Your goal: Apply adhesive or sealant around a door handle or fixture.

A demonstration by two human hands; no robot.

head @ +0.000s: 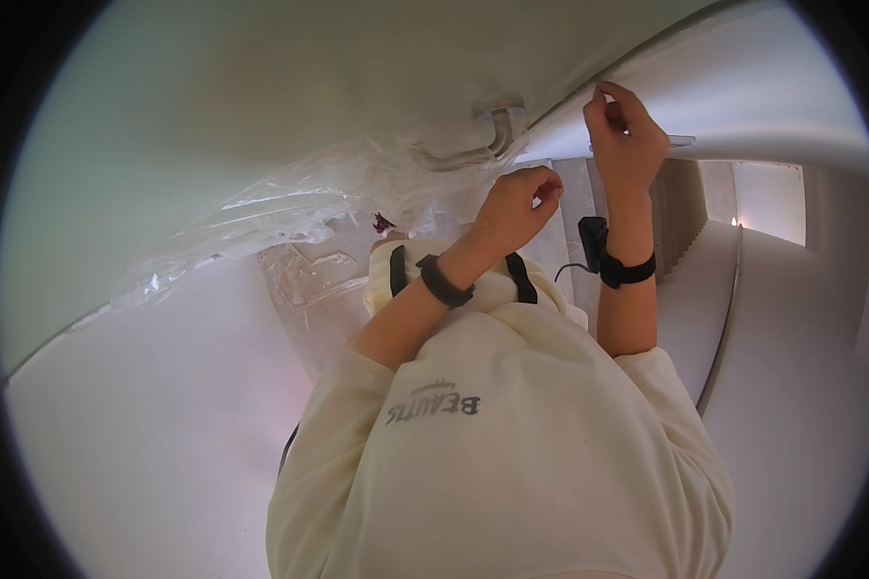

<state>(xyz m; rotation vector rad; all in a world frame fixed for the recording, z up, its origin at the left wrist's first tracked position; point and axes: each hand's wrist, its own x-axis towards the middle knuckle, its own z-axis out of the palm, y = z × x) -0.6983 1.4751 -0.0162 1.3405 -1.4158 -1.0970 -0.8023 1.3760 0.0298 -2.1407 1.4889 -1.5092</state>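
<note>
A large pale door (pixel 275 87) with a metal lever handle (pixel 503 134) fills the upper left of the head view. Crumpled clear plastic film (pixel 282 203) hangs across its lower part and around the handle. Just below the handle is my left hand (pixel 521 206), its fingers curled and the thumb near the fingertips. My right hand (pixel 626 134) is raised by the door's edge, thumb and forefinger pinched together. Whether either hand holds thin film is not clear. Dark straps circle both wrists, and a small black device with a cable sits at the right one.
Stairs (pixel 677 210) run along the right beyond my right forearm, beside a white wall with a dark handrail (pixel 724 333). More torn film (pixel 311 279) lies on the floor near my legs. Another white wall (pixel 152 434) stands at the lower left.
</note>
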